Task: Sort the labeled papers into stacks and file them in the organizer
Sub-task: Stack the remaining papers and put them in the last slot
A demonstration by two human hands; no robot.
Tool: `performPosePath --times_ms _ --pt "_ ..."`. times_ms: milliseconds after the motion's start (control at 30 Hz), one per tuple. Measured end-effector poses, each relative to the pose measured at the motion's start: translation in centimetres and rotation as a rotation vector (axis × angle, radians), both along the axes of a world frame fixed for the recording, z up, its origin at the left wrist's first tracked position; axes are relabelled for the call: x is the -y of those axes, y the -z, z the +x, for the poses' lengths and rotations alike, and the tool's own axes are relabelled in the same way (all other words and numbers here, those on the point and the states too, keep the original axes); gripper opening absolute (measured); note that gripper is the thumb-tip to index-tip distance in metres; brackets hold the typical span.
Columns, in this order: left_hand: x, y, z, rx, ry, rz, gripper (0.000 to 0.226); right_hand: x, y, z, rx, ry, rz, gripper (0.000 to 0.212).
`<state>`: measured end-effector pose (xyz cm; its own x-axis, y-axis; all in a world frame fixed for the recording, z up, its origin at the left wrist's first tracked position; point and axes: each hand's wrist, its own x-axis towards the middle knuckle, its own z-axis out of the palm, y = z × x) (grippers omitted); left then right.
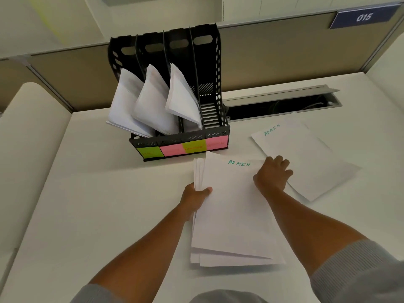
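Note:
A black four-slot organizer (215, 68) stands at the back of the desk. White papers fill its three left slots and lean out to the left; the right slot holds nothing. Green and pink sticky labels (182, 148) run along its front. A stack of white sheets (231, 206) marked ADMIN in green lies in front of it. My left hand (195, 197) grips the stack's left edge, thumb on top. My right hand (273, 174) is curled over the stack's right edge. More ADMIN sheets (310, 154) lie flat to the right, partly under my right hand.
A beige partition wall (284, 55) closes off the back of the white desk (98, 204). An open cable slot (282, 106) with a raised grey lid sits behind the loose sheets. A blue sign reading 015 (364, 17) hangs at the upper right.

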<state>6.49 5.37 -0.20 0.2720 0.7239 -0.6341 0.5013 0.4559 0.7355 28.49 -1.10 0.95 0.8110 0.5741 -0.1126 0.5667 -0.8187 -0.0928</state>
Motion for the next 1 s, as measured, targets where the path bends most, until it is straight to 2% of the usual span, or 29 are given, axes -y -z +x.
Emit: performPosePath --times_ms 200,433,767,867,1000 --pt "0.2 0.1 2.5 0.013 0.039 -0.005 0.039 1.2 1.2 2.9 0.014 0.048 -0.156 0.047" --pt "0.3 0.1 3.9 0.002 0.038 -0.006 0.041 1.1 1.9 4.5 -0.119 0.152 -0.192 0.044" --pt "-0.1 0.4 3.9 -0.015 -0.141 0.073 0.034 1.3 2.2 4.9 0.018 0.064 -0.261 0.039" --pt "-0.3 0.5 3.5 -0.023 -0.153 0.077 0.034 1.4 2.1 5.1 0.037 0.04 -0.214 0.031" --pt "-0.4 0.5 3.4 -0.037 -0.163 0.094 0.036 1.1 1.2 4.9 -0.019 0.05 0.017 0.024"
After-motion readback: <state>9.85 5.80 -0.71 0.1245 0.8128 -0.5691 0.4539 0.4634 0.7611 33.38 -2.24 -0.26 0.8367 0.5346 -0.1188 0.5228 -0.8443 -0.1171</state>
